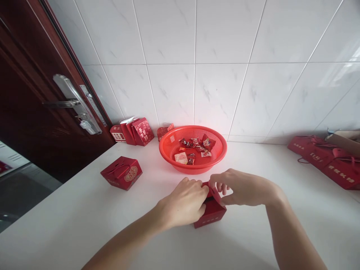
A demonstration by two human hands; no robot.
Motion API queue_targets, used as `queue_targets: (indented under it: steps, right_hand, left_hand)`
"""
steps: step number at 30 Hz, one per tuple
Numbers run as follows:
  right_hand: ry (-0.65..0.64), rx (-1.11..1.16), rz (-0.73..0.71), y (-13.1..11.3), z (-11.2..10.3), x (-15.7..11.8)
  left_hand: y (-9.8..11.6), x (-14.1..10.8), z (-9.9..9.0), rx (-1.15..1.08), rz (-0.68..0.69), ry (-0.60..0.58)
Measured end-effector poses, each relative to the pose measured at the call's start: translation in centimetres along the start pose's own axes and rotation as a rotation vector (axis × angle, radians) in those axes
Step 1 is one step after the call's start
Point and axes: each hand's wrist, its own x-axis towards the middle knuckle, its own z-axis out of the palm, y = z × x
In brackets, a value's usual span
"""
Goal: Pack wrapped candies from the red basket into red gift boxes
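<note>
A small red gift box [210, 216] with gold lettering stands on the white table in front of me, its top flaps partly raised and a dark gap between them. My left hand [184, 202] is closed over its left side, fingers curled at the top flap. From the right, my right hand [239, 187] grips the raised right flap between thumb and forefinger, the other fingers curled. My fingers hide part of the box top. Just behind, a red plastic basket [194, 169] holds several wrapped candies [194, 142] and a pale packet [181, 158].
A closed red box [122, 172] with a gold emblem sits at left. More red boxes [137, 131] stand against the tiled wall [171, 90]. On the right, a row of red boxes [326, 159] lies beside an open cardboard box [344, 140]. A dark wooden door [36, 75] is at far left.
</note>
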Motion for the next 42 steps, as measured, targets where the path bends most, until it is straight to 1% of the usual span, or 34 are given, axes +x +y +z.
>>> queue_targets:
  steps: [3,5,7,9,12,16,18,21,25,28,30,32,35,37,40,42]
  right_hand:
    - [-0.039,-0.021,-0.035,-0.2,0.1,0.4]
    - [-0.059,-0.025,-0.051,-0.3,0.1,0.6]
    - [-0.076,-0.026,-0.044,-0.3,0.1,0.7]
    - [-0.091,-0.031,-0.017,-0.4,0.1,0.8]
    - [-0.098,-0.038,-0.002,-0.5,0.2,1.0]
    - [-0.090,-0.063,-0.019,-0.6,0.2,1.0]
    - [-0.086,-0.062,-0.025,-0.5,0.3,1.1]
    - [-0.053,-0.057,-0.030,-0.4,0.5,1.2]
    - [0.005,-0.054,-0.037,-0.5,0.9,1.4]
    - [0.024,-0.062,-0.030,-0.8,1.1,1.2]
    - [0.018,-0.075,0.020,-1.0,1.2,1.1]
    - [0.004,-0.095,0.110,-1.1,1.3,1.1]
    - [-0.026,-0.126,0.214,-1.3,1.5,1.3]
    - [-0.027,-0.144,0.211,-1.3,1.7,1.5]
    - [0.001,-0.169,0.165,-1.4,2.0,1.8]
    - [-0.008,-0.171,0.131,-1.4,2.1,1.8]
  left_hand:
    - [-0.9,-0.9,-1.5,-0.128,0.019,-0.044]
    - [-1.9,-1.8,-2.8,-0.217,-0.001,-0.079]
    - [-2.8,-2.5,-3.7,-0.250,-0.021,-0.093]
    - [-3.4,-2.6,-4.2,-0.254,-0.040,-0.097]
    - [-3.3,-1.8,-3.8,-0.248,-0.064,-0.099]
    - [-2.6,-0.3,-2.5,-0.217,-0.076,-0.089]
    - [-2.5,0.0,-2.0,-0.243,-0.080,-0.091]
    - [-2.5,0.1,-1.7,-0.293,-0.105,-0.123]
    - [-2.1,-0.1,-1.5,-0.310,-0.197,-0.154]
    - [-1.6,-0.2,-1.4,-0.305,-0.246,-0.164]
    - [-1.4,-0.2,-1.3,-0.299,-0.275,-0.178]
    - [-1.4,-0.1,-1.2,-0.296,-0.292,-0.188]
    - [-1.4,-0.1,-1.1,-0.292,-0.286,-0.181]
    - [-1.2,-0.1,-1.0,-0.278,-0.274,-0.179]
    - [-0.8,-0.2,-0.9,-0.255,-0.271,-0.178]
    - [-0.6,-0.2,-0.8,-0.256,-0.273,-0.163]
